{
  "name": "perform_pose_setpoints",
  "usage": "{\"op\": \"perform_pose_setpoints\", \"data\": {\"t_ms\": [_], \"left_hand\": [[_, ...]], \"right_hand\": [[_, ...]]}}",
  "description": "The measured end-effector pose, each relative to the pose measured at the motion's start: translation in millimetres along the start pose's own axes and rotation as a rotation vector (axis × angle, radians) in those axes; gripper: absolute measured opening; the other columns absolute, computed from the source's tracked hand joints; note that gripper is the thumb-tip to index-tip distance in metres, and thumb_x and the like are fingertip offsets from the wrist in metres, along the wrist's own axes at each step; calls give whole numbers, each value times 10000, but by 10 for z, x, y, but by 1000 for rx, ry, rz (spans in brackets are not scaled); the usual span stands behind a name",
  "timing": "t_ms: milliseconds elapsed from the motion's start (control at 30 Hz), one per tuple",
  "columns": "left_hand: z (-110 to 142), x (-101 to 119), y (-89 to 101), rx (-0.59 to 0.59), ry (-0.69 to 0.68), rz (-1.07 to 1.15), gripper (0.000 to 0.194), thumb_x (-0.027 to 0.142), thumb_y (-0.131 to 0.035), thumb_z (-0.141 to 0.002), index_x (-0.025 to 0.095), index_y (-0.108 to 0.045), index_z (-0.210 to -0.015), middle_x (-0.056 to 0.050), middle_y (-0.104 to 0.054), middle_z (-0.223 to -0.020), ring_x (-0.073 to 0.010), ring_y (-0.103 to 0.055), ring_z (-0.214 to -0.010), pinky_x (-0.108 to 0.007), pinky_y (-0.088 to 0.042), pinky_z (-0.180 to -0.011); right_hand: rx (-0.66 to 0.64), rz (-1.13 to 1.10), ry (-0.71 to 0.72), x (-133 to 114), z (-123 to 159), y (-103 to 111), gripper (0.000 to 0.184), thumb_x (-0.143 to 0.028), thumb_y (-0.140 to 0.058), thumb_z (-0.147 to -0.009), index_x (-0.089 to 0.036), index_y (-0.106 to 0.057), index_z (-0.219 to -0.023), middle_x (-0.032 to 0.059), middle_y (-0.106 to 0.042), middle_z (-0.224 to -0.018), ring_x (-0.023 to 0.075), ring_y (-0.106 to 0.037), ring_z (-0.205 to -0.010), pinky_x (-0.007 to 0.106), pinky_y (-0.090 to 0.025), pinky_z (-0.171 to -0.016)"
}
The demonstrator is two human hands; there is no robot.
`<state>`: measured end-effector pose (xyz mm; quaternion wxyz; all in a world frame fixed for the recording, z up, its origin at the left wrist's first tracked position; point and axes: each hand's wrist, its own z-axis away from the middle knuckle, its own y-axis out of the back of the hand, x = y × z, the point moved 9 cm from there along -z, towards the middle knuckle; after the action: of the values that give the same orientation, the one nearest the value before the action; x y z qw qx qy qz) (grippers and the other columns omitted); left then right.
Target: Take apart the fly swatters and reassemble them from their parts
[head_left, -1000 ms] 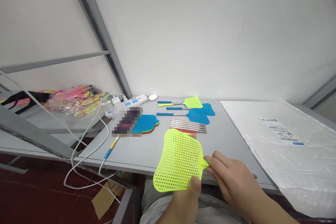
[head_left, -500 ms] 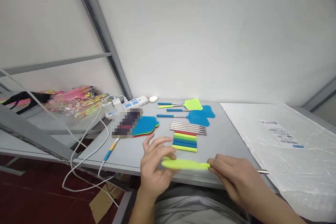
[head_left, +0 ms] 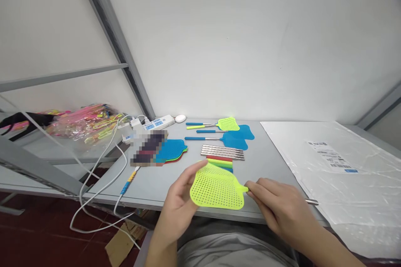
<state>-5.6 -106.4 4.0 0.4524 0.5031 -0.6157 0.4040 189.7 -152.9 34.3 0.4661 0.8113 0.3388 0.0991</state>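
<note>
Near the table's front edge, a yellow-green perforated fly swatter head (head_left: pixel 219 190) is tilted with its flat face toward me. My left hand (head_left: pixel 178 202) grips it by its left end, fingers partly behind it. My right hand (head_left: pixel 282 202) is closed around the head's thin neck and a metal rod (head_left: pixel 312 202), whose end pokes out on the right; the joint is hidden by the fingers. Just behind lie coloured grip tubes (head_left: pixel 219 162), partly covered by the head, and a row of metal rods (head_left: pixel 222 152). Further left sits a stack of blue, green and red swatter heads (head_left: pixel 173 150).
Several whole fly swatters (head_left: pixel 234 141) lie at the back. A power strip (head_left: pixel 159 123) with white cables and a white mouse-like object (head_left: pixel 180 118) are at back left, near a blurred-out item (head_left: pixel 148 148). White plastic packaging (head_left: pixel 332 192) covers the right side. Bagged goods (head_left: pixel 87 123) fill the left shelf.
The swatter head has turned from nearly edge-on to showing its perforated face. My left fingers, spread before, have come in around its left end. My right hand keeps its grip.
</note>
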Motion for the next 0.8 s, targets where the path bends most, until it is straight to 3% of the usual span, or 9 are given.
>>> {"op": "perform_pose_setpoints", "data": {"t_ms": [100, 167, 267, 367, 533, 633, 733, 800], "left_hand": [[-50, 77, 101, 160, -159, -351, 156, 335, -697, -815, 233, -737, -927, -63, -578, -1014, -216, -562, -950, -300, -466, -828], [-59, 108, 84, 190, -185, -380, 175, 362, -670, -839, 203, -715, -783, -67, -572, -999, -214, -553, -940, -306, -459, -838], [-47, -24, 12, 179, 19, -89, 226, 410, -629, -872, 200, -652, -950, -62, -648, -928, -197, -608, -820, -292, -487, -734], [10, -136, -78, 207, 211, 219, 425, 423, -670, -837, 245, -514, -1190, -31, -701, -858, -179, -642, -681, -263, -485, -623], [-7, -89, -89, 194, 201, 291, 561, 381, -715, -805, 278, -427, -1276, -14, -710, -852, -140, -635, -604, -228, -466, -579], [-27, -135, 74, 243, 212, 287, 478, 381, -707, -807, 258, -480, -1209, 26, -655, -739, -94, -558, -497, -182, -406, -489], [-28, -187, 419, 407, 201, 288, 338, 375, -698, -802, 236, -533, -1061, 56, -584, -667, -67, -490, -438, -153, -337, -424], [-25, -175, 622, 497, 147, 289, 295, 362, -705, -791, 230, -535, -992, 47, -593, -709, -79, -529, -495, -154, -363, -450]], "right_hand": [[6, 39, 25, -45, -8, -1, 175, -163, -442, -981, -178, -582, -1084, 1, -560, -710, 138, -489, -618, 290, -288, -551], [28, 92, 40, -55, -11, 15, 174, -157, -463, -972, -166, -585, -1095, 10, -573, -715, 144, -485, -622, 298, -287, -558], [70, 160, 66, -45, 6, 55, 223, -104, -495, -942, -149, -583, -1142, 37, -624, -770, 161, -497, -665, 314, -302, -597], [122, 196, 96, -36, 38, 107, 352, -23, -494, -903, -139, -557, -1230, 75, -674, -889, 189, -517, -749, 337, -321, -651], [146, 245, 115, -63, 43, 108, 403, 4, -488, -885, -127, -552, -1261, 83, -680, -907, 201, -511, -780, 356, -314, -666], [151, 292, 112, -22, 33, 129, 378, -2, -470, -898, -136, -564, -1239, 79, -677, -906, 198, -508, -788, 358, -317, -678], [151, 377, 64, 163, 18, 222, 333, -38, -488, -916, -186, -586, -1198, 64, -674, -912, 196, -510, -794, 354, -314, -683], [156, 377, 16, 300, -4, 312, 257, -92, -524, -928, -210, -604, -1143, 48, -660, -870, 184, -513, -765, 342, -325, -680]]}}
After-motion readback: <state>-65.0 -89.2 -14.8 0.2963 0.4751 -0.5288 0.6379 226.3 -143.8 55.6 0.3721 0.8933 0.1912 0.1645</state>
